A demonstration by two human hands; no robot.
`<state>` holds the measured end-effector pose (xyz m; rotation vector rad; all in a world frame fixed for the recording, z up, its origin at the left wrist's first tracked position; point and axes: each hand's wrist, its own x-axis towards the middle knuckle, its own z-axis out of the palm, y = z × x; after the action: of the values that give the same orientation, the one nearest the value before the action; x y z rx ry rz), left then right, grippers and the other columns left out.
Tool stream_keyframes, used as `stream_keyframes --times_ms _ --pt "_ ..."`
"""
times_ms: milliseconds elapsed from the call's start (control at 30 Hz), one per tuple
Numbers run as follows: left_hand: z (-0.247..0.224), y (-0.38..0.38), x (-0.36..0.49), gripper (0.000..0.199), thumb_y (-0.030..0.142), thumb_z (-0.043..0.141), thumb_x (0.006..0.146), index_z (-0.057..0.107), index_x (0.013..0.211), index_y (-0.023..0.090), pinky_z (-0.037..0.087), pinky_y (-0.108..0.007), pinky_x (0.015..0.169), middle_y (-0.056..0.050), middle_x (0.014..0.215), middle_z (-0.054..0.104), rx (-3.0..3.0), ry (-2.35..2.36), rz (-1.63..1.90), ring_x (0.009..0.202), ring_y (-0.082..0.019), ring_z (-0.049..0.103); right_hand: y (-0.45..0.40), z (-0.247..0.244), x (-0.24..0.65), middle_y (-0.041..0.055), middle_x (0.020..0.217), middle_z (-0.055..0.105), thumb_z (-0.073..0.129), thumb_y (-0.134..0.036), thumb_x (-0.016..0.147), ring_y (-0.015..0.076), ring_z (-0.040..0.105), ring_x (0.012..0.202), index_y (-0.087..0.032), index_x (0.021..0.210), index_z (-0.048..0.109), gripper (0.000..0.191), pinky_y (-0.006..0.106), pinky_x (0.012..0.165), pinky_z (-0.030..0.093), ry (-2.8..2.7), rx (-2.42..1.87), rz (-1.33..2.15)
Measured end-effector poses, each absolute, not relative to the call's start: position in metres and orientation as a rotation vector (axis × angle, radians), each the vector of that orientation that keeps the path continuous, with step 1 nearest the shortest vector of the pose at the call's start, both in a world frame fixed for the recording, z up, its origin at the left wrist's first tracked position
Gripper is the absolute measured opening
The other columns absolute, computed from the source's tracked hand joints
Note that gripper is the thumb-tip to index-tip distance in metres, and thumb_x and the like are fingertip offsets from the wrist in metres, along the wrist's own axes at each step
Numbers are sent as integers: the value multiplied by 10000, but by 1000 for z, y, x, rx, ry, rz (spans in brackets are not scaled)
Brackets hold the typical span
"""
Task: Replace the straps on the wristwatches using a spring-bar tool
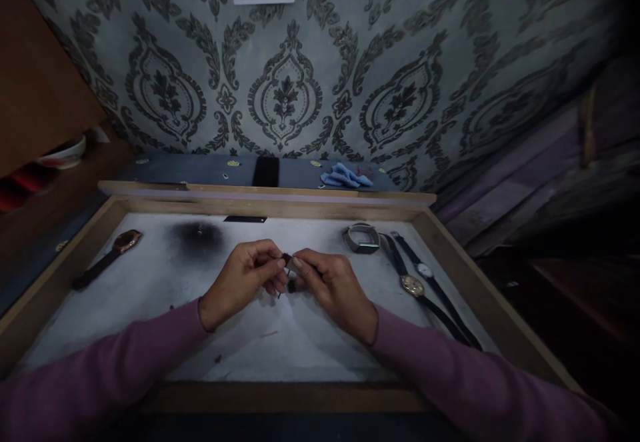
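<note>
Near the middle of a shallow wooden tray [280, 399] with a pale bottom, my left hand [247, 272] and my right hand [337, 282] meet. Both pinch a small dark strap-like piece [287, 259] between thumbs and fingers. A lighter flat part shows at my right thumb tip. Dark bits hang below the fingertips; what they belong to is too small to tell. To the left lies a watch with a brown strap [125, 241]. On the right are a grey band watch [363, 238], a gold-faced watch [412, 285] and a white-faced watch [425, 270].
A thin black strip [245, 219] lies by the tray's back edge. Beyond it, a dark phone-like slab [266, 172] and a crumpled blue cloth [345, 175] rest on blue fabric before the patterned wall. A bowl [65, 153] stands on a shelf at left.
</note>
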<state>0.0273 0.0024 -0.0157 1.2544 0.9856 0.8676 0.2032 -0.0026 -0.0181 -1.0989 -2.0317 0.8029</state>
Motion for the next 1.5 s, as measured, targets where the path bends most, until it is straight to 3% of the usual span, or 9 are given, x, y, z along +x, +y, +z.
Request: stream_keyframes --times_ms 300,900,1233,1500 --pt "-10 -4 30 137 257 611 833 618 756 144 515 -197 501 -19 719 661 1377 944 1011 655 -144 683 -7 -13 206 9 627 589 401 -114 944 112 550 550 -167 745 551 255 212 562 388 -2167 -943 282" --pt "3 -13 30 149 199 561 896 687 826 160 475 -240 646 -9 721 639 1754 889 1199 683 -126 599 -9 -2 209 6 586 527 422 -50 923 133 500 524 -116 932 590 181 247 504 383 -2149 -745 -260" --pt "5 -13 30 177 259 553 889 644 772 163 460 -256 659 -18 715 634 1720 957 1124 696 -141 590 -10 -4 208 24 596 570 409 -95 942 138 541 554 -152 828 599 229 250 551 416 -2137 -809 -124" --pt "-6 1 30 165 294 597 813 569 725 157 463 -231 587 -22 658 674 1408 970 940 645 -142 645 0 -10 205 -16 579 539 424 -226 951 89 501 512 -149 708 576 296 198 511 369 -2033 -1021 715"
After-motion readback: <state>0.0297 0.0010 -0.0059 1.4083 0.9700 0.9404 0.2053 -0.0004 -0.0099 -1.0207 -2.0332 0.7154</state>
